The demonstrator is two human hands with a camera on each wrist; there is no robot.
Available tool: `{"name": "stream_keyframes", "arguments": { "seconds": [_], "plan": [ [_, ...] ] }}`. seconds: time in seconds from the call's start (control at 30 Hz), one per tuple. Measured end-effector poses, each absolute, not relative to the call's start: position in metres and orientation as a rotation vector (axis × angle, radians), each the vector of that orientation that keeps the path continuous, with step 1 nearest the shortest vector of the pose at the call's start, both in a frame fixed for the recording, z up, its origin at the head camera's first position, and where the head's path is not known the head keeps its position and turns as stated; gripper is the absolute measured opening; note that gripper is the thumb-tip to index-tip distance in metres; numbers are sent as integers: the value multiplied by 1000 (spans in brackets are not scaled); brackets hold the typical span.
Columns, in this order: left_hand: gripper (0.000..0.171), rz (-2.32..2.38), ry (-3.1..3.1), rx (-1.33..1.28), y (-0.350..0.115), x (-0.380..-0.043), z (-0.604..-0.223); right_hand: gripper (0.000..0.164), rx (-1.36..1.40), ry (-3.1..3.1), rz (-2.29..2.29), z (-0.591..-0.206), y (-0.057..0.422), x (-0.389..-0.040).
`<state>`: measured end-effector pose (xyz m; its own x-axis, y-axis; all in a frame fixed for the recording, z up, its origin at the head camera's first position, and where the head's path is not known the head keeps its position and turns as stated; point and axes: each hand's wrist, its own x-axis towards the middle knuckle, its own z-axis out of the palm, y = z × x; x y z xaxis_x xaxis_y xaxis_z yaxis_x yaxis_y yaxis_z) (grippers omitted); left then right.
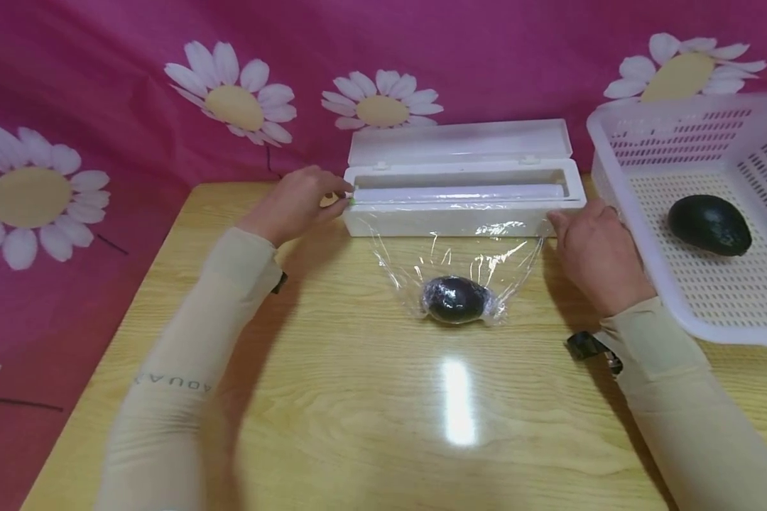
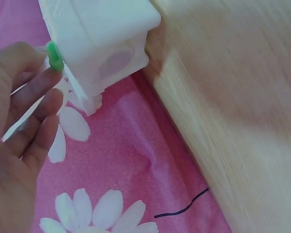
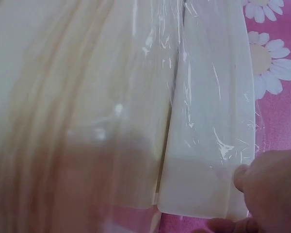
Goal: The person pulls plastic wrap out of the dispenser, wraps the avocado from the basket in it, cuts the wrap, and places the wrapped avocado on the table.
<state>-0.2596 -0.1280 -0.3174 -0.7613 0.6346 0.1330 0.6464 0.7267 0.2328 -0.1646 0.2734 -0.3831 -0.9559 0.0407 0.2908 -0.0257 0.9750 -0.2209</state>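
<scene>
"What's the biggest thing around you?"

"The magenta cloth printed with white daisies (image 1: pixel 134 71) hangs behind everything, cut off at the top and on my left. In front of it I have the pale wood-grained table (image 1: pixel 332 390), its near edge out of view."

"And on it?"

"On my right, a white plastic basket with slotted walls (image 1: pixel 741 333), its right side cut off. Beside it, a long white plastic box (image 1: pixel 447 172) lies with its lid tipped back, its floor hidden by a pale cylindrical roll (image 1: pixel 447 193). Clear shiny film (image 1: pixel 486 264) runs from the box's front towards me; apart from glints and creases, I can hardly make it out."

"Your hands?"

"My right hand (image 1: pixel 597 252) grips the box's right end, thumb on the front, the other fingers mostly out of sight. My left hand (image 1: pixel 297 202) makes a narrow pinch at the opposite end."

"The small things?"

"A dark oval fruit (image 1: pixel 711 225) lies bare in the basket. A film-wrapped dark fruit (image 1: pixel 455 299) lies on the table before the box, its ends blurred by crumpled film. Smallest is the green plastic tab (image 2: pixel 54 56) between my left fingertips, partly covered by them."
</scene>
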Motion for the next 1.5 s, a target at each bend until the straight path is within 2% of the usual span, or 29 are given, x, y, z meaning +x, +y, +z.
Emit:
{"name": "stream_keyframes", "arguments": {
  "seconds": [0.27,0.4,0.63,0.9,1.1,1.23,1.37,1.5],
  "plan": [
    [17,-474,-2714,-1086,-117,-233,-322,74,-94,-2994,422,-377,271,-162],
    [15,-456,-2757,-1148,-105,-213,-330,84,-43,-3023,466,-376,271,-161],
    [19,-541,-2989,-1201,-88,-184,-355,74,-12,-3031,765,-373,270,-159],
    [21,-708,-3073,-1104,-75,-165,-377,87,-56,-3096,1007,-367,262,-157],
    [15,-738,-2823,-1223,-50,-143,-375,93,-61,-3053,1410,-365,259,-160],
    [24,-580,-2635,-1358,-24,-132,-373,93,-95,-3001,1707,-365,259,-162],
    [36,-391,-2590,-1382,-4,-128,-373,88,-150,-2957,1840,-366,257,-162],
    [35,-285,-2585,-1336,2,-129,-374,88,-179,-2944,1834,-366,256,-162]
  ]
}}
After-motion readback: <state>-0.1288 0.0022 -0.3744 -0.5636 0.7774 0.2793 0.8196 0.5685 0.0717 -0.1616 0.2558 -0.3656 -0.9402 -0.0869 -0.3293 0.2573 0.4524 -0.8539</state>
